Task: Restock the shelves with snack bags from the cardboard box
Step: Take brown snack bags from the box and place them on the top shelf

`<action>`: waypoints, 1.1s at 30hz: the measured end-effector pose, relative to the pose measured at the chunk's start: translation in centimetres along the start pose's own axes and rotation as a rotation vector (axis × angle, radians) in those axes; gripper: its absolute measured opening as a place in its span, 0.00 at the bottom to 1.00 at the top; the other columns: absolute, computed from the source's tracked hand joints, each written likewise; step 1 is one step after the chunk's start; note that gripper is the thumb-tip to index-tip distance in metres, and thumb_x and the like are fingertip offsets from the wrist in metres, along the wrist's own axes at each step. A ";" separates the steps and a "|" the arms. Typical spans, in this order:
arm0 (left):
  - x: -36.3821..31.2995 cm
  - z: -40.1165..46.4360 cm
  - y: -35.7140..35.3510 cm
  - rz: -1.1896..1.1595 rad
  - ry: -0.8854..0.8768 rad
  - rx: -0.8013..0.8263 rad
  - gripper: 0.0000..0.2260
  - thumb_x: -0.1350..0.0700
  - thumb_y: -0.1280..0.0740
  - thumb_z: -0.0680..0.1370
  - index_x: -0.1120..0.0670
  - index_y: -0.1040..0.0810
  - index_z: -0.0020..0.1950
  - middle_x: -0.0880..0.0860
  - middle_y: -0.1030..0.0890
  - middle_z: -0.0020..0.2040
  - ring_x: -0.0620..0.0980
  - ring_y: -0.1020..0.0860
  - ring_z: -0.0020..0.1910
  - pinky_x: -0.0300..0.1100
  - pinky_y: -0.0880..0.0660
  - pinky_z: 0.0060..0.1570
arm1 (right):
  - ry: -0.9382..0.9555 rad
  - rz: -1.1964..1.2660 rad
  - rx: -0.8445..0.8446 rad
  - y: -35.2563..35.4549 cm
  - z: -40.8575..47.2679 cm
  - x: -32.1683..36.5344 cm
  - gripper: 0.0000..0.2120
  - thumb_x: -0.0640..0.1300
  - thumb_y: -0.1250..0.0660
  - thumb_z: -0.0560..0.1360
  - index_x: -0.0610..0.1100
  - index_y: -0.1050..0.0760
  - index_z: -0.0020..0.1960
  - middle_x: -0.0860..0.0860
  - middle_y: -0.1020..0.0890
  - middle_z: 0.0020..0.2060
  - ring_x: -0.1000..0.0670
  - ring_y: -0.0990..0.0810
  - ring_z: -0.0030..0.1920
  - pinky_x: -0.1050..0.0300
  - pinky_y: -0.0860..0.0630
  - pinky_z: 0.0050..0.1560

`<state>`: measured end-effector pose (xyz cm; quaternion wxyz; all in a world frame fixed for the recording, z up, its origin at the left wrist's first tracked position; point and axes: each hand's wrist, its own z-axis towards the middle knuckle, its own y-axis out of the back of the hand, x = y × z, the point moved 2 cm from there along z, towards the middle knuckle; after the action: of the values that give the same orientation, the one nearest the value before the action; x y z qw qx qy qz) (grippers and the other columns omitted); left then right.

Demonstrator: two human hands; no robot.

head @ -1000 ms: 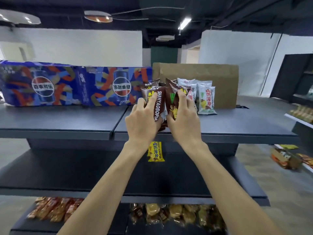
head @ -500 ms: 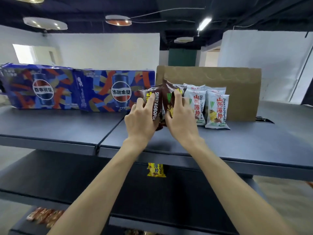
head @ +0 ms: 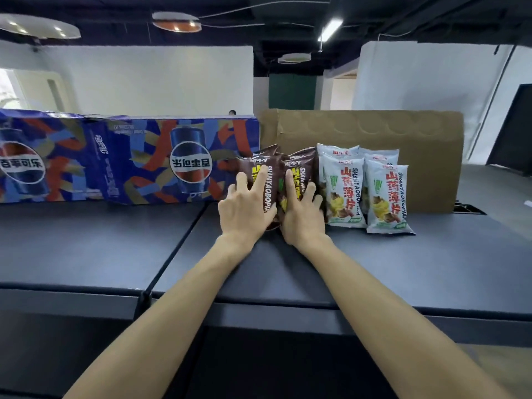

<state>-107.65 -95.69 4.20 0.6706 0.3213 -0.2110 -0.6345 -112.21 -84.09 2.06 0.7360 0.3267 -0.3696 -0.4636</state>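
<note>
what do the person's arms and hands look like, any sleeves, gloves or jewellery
Both forearms are bare right down to the bottom of the picture, so no sleeves show. The left hand and the right hand wear no gloves, and no rings, watch or wristband are visible. The fingernails look short and unpainted.

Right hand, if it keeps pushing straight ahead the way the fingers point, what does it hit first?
The right hand already presses the brown snack bags. Straight on, those bags would probably meet the cardboard box behind them first, though depth is unclear.
</note>
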 end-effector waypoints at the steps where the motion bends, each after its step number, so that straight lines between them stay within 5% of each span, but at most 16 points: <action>1: 0.0 -0.2 -0.7 0.003 -0.007 0.012 0.37 0.40 0.30 0.71 0.44 0.41 0.76 0.57 0.30 0.58 0.58 0.24 0.50 0.47 0.27 0.34 | -0.007 -0.020 0.024 -0.6 0.1 -0.2 0.42 0.48 0.38 0.76 0.54 0.65 0.78 0.37 0.44 0.71 0.35 0.35 0.61 0.42 0.28 0.55; 8: -0.2 -0.6 -2.1 -0.039 -0.003 0.065 0.40 0.37 0.39 0.76 0.45 0.59 0.79 0.61 0.39 0.66 0.60 0.30 0.54 0.48 0.29 0.38 | -0.008 -0.133 0.006 -1.0 0.5 -0.3 0.48 0.49 0.34 0.74 0.53 0.68 0.78 0.37 0.43 0.70 0.36 0.35 0.64 0.45 0.31 0.60; 15: 0.9 -0.5 -1.2 -0.066 0.025 -0.036 0.32 0.41 0.42 0.77 0.51 0.45 0.78 0.61 0.33 0.62 0.58 0.26 0.47 0.44 0.35 0.29 | -0.001 -0.037 -0.224 -0.3 0.6 -0.5 0.33 0.54 0.42 0.80 0.46 0.52 0.79 0.36 0.36 0.66 0.35 0.30 0.56 0.42 0.26 0.49; 19: 0.8 -0.8 -1.7 -0.034 0.030 -0.006 0.34 0.40 0.42 0.78 0.49 0.50 0.79 0.61 0.34 0.63 0.57 0.27 0.48 0.45 0.34 0.30 | -0.030 -0.046 -0.132 -0.7 0.5 -0.7 0.35 0.57 0.44 0.80 0.48 0.58 0.79 0.36 0.39 0.67 0.35 0.32 0.59 0.42 0.25 0.51; 23: 0.5 -1.2 -1.8 -0.086 0.006 0.081 0.35 0.36 0.45 0.79 0.46 0.57 0.79 0.60 0.38 0.66 0.59 0.30 0.54 0.48 0.29 0.36 | -0.040 -0.056 -0.065 -0.5 0.2 -0.6 0.38 0.57 0.45 0.80 0.49 0.65 0.79 0.36 0.40 0.68 0.35 0.35 0.63 0.42 0.28 0.55; 27: 1.1 -1.4 -0.9 -0.318 0.089 0.051 0.33 0.40 0.43 0.78 0.46 0.54 0.78 0.59 0.38 0.65 0.60 0.30 0.57 0.51 0.27 0.42 | -0.060 -0.029 -0.056 -0.2 -0.3 -0.7 0.36 0.62 0.48 0.80 0.53 0.65 0.78 0.37 0.41 0.70 0.35 0.35 0.65 0.41 0.28 0.57; 30: 2.0 -0.8 -0.8 -0.455 0.217 0.034 0.39 0.39 0.38 0.74 0.53 0.51 0.78 0.60 0.37 0.67 0.60 0.33 0.61 0.54 0.27 0.54 | -0.072 -0.094 -0.088 0.5 -0.7 -0.4 0.34 0.62 0.48 0.80 0.53 0.57 0.80 0.37 0.40 0.72 0.35 0.35 0.67 0.41 0.28 0.57; 33: 2.3 -0.3 -1.4 -0.690 0.360 0.147 0.45 0.41 0.32 0.73 0.59 0.53 0.78 0.61 0.43 0.73 0.62 0.39 0.70 0.52 0.39 0.69 | -0.012 -0.127 -0.233 1.2 -0.9 -0.2 0.29 0.60 0.46 0.80 0.48 0.41 0.77 0.37 0.35 0.71 0.35 0.31 0.64 0.40 0.27 0.57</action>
<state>-108.20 -97.92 2.67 0.4193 0.5266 -0.0143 -0.7394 -110.99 -83.33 2.50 0.7360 0.2590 -0.2961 -0.5510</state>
